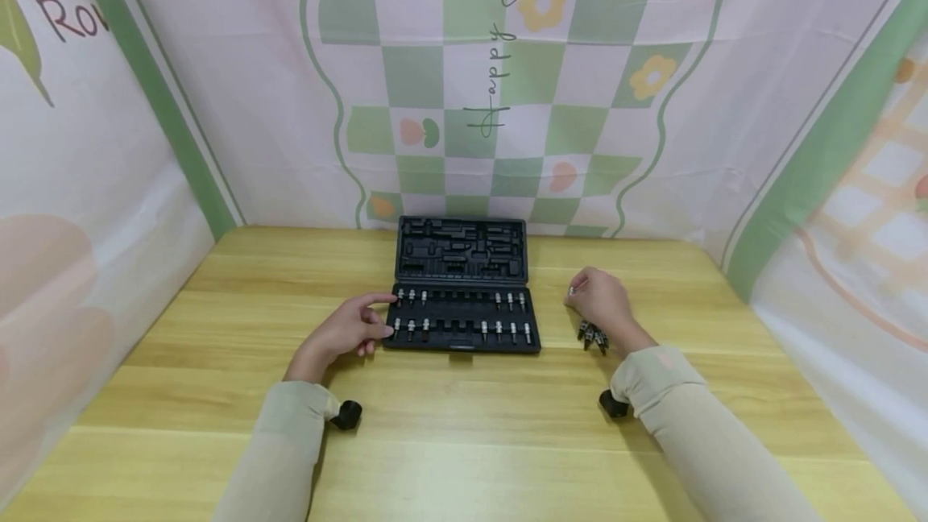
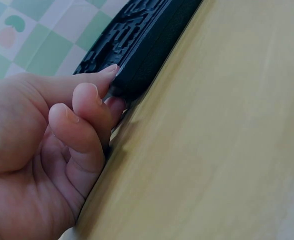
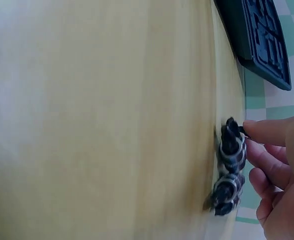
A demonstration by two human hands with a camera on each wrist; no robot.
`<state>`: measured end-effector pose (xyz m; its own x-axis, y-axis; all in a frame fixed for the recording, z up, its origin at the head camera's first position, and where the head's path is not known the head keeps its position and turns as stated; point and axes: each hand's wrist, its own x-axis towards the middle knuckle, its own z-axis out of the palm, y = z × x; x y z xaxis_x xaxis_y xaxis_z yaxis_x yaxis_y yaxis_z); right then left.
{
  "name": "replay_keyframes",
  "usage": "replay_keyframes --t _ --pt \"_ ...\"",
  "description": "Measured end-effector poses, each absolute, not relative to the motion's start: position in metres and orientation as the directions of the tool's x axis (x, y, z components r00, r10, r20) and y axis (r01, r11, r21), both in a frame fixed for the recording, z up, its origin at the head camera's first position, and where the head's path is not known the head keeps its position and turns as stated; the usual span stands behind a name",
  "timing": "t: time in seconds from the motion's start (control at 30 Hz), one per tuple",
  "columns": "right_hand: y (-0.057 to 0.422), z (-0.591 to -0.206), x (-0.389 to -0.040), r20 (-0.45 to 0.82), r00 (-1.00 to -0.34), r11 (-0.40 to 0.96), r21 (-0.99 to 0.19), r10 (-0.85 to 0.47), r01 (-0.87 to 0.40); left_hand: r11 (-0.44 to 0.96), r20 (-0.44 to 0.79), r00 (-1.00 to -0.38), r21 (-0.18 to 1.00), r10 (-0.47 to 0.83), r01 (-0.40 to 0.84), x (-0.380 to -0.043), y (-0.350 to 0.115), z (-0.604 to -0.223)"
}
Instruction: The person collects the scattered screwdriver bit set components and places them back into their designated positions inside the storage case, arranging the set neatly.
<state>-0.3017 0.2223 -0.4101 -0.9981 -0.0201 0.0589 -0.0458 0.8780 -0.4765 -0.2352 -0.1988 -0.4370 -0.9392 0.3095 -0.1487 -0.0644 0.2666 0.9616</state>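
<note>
On the left, the person's left hand (image 1: 350,325) grips the left edge of the black bit-socket case (image 1: 453,313), thumb by the near corner, lid (image 1: 464,251) raised towards the hanging cloth (image 1: 478,127). Bit sockets (image 1: 498,329) stand in two rows, with vacant slots mid-row. A strip of bench (image 1: 464,441) separates case from right hand (image 1: 602,298), which pinches one small bit socket (image 1: 571,291); more lie heaped (image 1: 592,336) just beside it. Bench stretches broadly nearside.
</note>
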Motion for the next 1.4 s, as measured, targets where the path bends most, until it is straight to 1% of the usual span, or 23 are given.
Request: replay_keyframes --t 0.63,1.07,1.2,1.4 --pt "0.199 -0.407 -0.299 0.094 -0.993 0.801 -0.589 -0.066 -0.109 0.26 -0.149 -0.936 0.963 0.319 -0.065 -0.236 -0.198 -0.437" --pt "0.179 -0.407 -0.297 0.182 -0.977 0.768 -0.608 -0.112 -0.201 0.255 -0.153 -0.937 0.964 0.314 -0.071 -0.237 -0.199 -0.438" --pt "0.172 -0.407 -0.298 0.181 -0.976 0.76 -0.617 -0.119 -0.206 0.257 -0.152 -0.937 0.964 0.313 -0.071 -0.236 -0.2 -0.437" --pt "0.162 -0.408 -0.299 0.147 -0.981 0.744 -0.64 -0.125 -0.19 0.258 -0.156 -0.937 0.963 0.312 -0.074 -0.236 -0.199 -0.437"
